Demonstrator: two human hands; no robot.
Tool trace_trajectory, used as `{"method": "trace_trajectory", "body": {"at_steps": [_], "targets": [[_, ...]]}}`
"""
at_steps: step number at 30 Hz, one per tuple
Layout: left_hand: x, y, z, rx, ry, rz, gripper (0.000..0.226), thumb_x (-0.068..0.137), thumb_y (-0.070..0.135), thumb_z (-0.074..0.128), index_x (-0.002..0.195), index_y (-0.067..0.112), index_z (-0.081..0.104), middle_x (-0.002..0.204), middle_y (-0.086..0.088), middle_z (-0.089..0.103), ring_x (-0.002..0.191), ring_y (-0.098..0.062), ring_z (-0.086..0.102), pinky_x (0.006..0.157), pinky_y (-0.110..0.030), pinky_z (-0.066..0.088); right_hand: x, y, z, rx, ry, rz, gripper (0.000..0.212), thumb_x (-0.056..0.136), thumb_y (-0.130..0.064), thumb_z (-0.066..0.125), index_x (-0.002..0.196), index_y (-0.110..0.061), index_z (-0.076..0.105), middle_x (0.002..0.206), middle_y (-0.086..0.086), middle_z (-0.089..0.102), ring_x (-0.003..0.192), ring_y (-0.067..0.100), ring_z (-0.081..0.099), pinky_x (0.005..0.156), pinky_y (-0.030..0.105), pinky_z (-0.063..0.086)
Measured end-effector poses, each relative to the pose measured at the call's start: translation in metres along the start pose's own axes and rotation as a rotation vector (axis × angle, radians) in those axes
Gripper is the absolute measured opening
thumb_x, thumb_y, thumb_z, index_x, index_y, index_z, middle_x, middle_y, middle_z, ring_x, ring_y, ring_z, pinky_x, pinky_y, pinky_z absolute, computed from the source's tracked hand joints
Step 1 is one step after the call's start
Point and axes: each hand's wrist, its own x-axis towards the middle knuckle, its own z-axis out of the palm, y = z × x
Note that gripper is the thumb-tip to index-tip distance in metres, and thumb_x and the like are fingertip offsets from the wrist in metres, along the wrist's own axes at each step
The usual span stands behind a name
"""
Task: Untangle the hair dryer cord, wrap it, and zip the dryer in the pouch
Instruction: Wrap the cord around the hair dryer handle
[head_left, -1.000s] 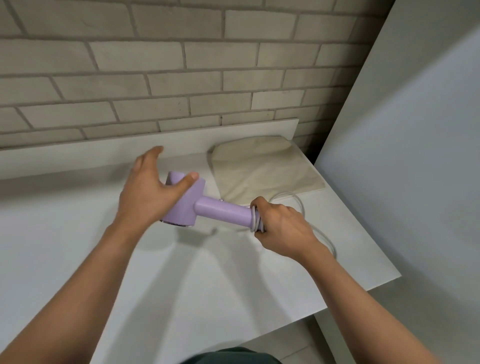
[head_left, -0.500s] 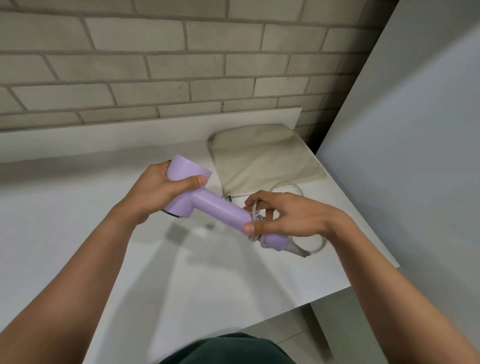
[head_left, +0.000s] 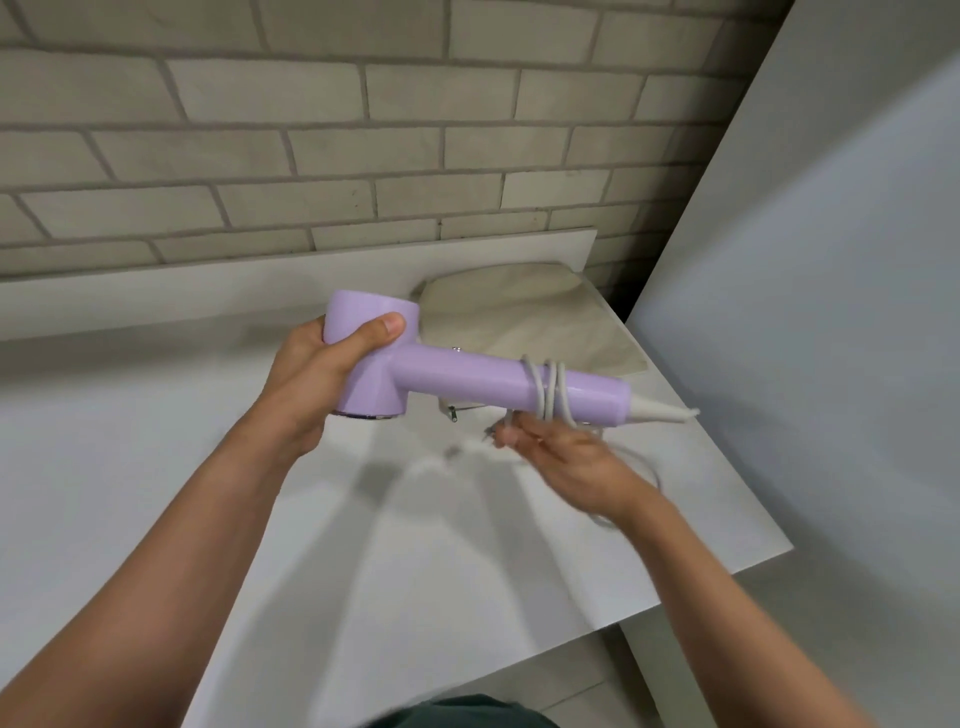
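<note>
Since half a sec ago the right hand (head_left: 566, 457) has dropped from the top of the handle to under it. The hair dryer (head_left: 467, 376) is now held more level above the table (head_left: 156, 467), w/ its handle pointing right. The left hand (head_left: 317, 374) grips the dryer's head, thumb over the barrel. The right hand is blurred by motion. The cord (head_left: 550, 389) seems to run to its fingertips, but I cannot tell if it pinches the cord or only guides it.

Progress, as I judge it: wrapping is begun, not finished. Approx. three turns of cord sit around the handle near its end, a bit crossed. A loose loop of cord lies on the table behind the right wrist. The plug is not visible. The pouch (head_left: 519, 317) lies flat on the table behind the dryer, and looks to have nothing in it. Its zip pull (head_left: 453, 414) is at the near edge. Left to do: the rest of the wrapping, then dryer into pouch & zip.
</note>
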Motion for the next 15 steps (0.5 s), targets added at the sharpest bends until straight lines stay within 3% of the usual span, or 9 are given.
{"method": "trace_trajectory", "body": {"at_steps": [3,5,11,13,15], "targets": [[0.003,-0.008,-0.001,-0.013,0.114,-0.006,0.045,0.072,0.049,0.082,0.103,0.018,0.075,0.093,-0.001,0.078,0.082,-0.020,0.074,0.061,-0.029,0.057,-0.015,-0.025,0.010,-0.011,-0.080,-0.050,0.030,0.112,-0.038,0.038,0.098,-0.024,0.061,0.094,-0.019,0.066,0.090,0.005,0.059,0.085,0.024,0.047],[0.005,-0.015,-0.004,0.026,0.189,0.002,0.038,0.076,0.046,0.085,0.102,0.019,0.075,0.094,0.001,0.077,0.081,-0.019,0.073,0.058,-0.028,0.057,-0.027,-0.028,0.004,-0.016,-0.149,-0.030,0.030,0.112,-0.041,0.035,0.096,-0.027,0.056,0.087,-0.017,0.070,0.080,0.006,0.058,0.076,0.026,0.046],[0.009,-0.029,-0.008,0.190,0.386,0.004,0.051,0.068,0.059,0.084,0.102,0.024,0.069,0.097,0.006,0.074,0.091,-0.020,0.071,0.072,-0.038,0.056,-0.052,-0.056,-0.021,-0.171,-0.350,-0.080,0.018,0.111,-0.038,0.036,0.103,-0.029,0.049,0.085,-0.004,0.064,0.086,0.007,0.066,0.079,0.016,0.033],[0.006,-0.030,-0.009,0.280,0.410,0.015,0.059,0.063,0.065,0.081,0.103,0.025,0.067,0.099,0.008,0.072,0.093,-0.020,0.070,0.074,-0.040,0.058,-0.055,-0.070,-0.038,-0.146,-0.362,-0.077,0.015,0.110,-0.038,0.040,0.110,-0.033,0.053,0.080,-0.014,0.063,0.074,0.004,0.066,0.069,0.013,0.039],[0.002,-0.029,-0.009,0.344,0.424,0.037,0.060,0.062,0.066,0.079,0.103,0.026,0.065,0.098,0.011,0.070,0.094,-0.019,0.069,0.075,-0.040,0.058,-0.056,-0.079,-0.055,-0.157,-0.355,-0.081,0.018,0.110,-0.039,0.042,0.120,-0.037,0.056,0.083,-0.037,0.060,0.072,-0.003,0.064,0.066,0.010,0.044]]}}
